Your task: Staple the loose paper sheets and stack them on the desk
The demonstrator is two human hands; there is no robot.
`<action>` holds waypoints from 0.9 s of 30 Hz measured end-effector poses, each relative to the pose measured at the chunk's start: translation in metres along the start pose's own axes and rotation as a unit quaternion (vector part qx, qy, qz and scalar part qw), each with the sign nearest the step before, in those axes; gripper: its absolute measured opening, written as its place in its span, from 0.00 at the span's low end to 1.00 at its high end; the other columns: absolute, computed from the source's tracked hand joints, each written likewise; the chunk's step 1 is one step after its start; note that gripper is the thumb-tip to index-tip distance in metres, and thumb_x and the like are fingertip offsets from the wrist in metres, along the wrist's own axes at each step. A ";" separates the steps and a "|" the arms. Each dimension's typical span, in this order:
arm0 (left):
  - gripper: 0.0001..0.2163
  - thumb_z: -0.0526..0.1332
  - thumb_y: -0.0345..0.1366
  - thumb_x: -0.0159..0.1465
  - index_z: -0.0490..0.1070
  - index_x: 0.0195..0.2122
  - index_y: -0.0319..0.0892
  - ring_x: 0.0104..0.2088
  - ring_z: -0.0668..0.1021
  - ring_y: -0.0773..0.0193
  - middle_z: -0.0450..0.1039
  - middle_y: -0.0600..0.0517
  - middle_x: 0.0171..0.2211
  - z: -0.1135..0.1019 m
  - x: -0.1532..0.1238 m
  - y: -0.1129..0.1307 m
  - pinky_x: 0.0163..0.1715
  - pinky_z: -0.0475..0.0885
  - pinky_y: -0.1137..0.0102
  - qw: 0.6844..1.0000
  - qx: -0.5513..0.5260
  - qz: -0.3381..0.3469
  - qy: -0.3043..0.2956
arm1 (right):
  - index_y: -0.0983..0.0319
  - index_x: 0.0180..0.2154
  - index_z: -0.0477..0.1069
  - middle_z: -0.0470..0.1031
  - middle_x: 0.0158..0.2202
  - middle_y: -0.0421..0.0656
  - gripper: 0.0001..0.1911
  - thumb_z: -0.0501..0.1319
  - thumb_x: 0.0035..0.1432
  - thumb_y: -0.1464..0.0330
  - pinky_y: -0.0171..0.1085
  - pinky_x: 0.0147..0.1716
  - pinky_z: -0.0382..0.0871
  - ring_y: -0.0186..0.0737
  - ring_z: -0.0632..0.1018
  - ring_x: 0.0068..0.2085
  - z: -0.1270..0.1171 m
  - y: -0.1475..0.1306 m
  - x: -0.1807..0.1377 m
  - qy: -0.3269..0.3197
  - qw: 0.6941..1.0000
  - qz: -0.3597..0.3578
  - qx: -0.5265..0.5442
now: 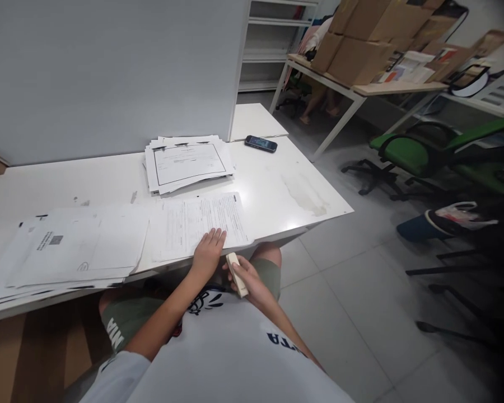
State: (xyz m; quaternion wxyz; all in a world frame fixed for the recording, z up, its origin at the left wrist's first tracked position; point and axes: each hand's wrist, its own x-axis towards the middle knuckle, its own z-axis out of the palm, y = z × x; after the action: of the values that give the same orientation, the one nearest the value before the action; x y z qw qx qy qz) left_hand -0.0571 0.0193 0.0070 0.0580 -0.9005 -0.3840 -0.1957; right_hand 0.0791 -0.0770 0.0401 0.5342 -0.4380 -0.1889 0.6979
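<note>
Printed sheets of paper (193, 221) lie near the front edge of the white desk. My left hand (209, 252) rests flat on their lower right part, fingers stretched out. Just off the desk's edge, above my lap, my right hand (252, 277) grips a cream-coloured stapler (237, 274). Left of the printed sheets is a spread pile of papers (96, 240), some reaching over the desk's edge. Behind them stands a stack of sheets (189, 162), the top one with a black border.
A phone (261, 144) lies toward the back of the white desk (285, 184), beside a grey partition (109, 78). Further off are cardboard boxes (357, 61) on another table, green chairs (411, 148) and a blue bin (424, 226). Another person's legs (319, 103) show behind that table.
</note>
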 end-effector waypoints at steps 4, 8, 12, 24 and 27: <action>0.25 0.52 0.22 0.61 0.65 0.60 0.35 0.61 0.70 0.50 0.69 0.40 0.59 -0.001 -0.002 0.000 0.58 0.68 0.56 1.000 -0.001 -0.001 -0.013 | 0.60 0.33 0.71 0.75 0.33 0.40 0.24 0.73 0.40 0.52 0.27 0.15 0.60 0.29 0.69 0.24 0.018 0.005 0.013 0.015 0.999 -0.005 0.040; 0.28 0.51 0.21 0.59 0.62 0.63 0.35 0.62 0.68 0.51 0.66 0.41 0.62 -0.001 -0.008 0.000 0.59 0.66 0.55 1.000 0.005 0.005 -0.010 | 0.60 0.33 0.70 0.74 0.29 0.39 0.23 0.72 0.41 0.52 0.27 0.14 0.58 0.30 0.69 0.23 0.019 0.002 0.013 0.025 0.999 -0.004 0.044; 0.30 0.50 0.21 0.59 0.60 0.64 0.38 0.64 0.65 0.51 0.63 0.43 0.63 0.003 -0.013 -0.002 0.60 0.65 0.54 1.000 0.023 0.016 0.006 | 0.61 0.33 0.71 0.69 0.21 0.37 0.24 0.72 0.43 0.50 0.27 0.14 0.57 0.30 0.68 0.21 0.014 0.001 0.013 0.051 0.998 -0.017 0.038; 0.27 0.52 0.22 0.60 0.65 0.61 0.38 0.61 0.69 0.47 0.66 0.45 0.62 0.000 -0.013 -0.004 0.58 0.65 0.53 0.998 0.031 0.041 0.029 | 0.62 0.27 0.67 0.70 0.19 0.37 0.27 0.72 0.39 0.47 0.28 0.14 0.60 0.28 0.67 0.17 0.020 0.001 0.026 0.107 0.993 -0.042 0.032; 0.27 0.53 0.22 0.60 0.65 0.62 0.39 0.62 0.68 0.47 0.66 0.45 0.62 -0.001 -0.013 -0.004 0.59 0.64 0.53 0.998 0.027 0.045 0.028 | 0.61 0.26 0.67 0.70 0.19 0.37 0.27 0.73 0.38 0.48 0.28 0.15 0.60 0.27 0.66 0.17 0.024 0.001 0.027 0.124 0.990 -0.052 0.044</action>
State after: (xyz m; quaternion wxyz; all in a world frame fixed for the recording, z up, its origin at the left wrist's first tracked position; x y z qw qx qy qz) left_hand -0.0682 0.0133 0.0021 0.1017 -0.9091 -0.3467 -0.2071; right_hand 0.0584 -0.0475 0.0412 0.6079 -0.4869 -0.1130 0.6170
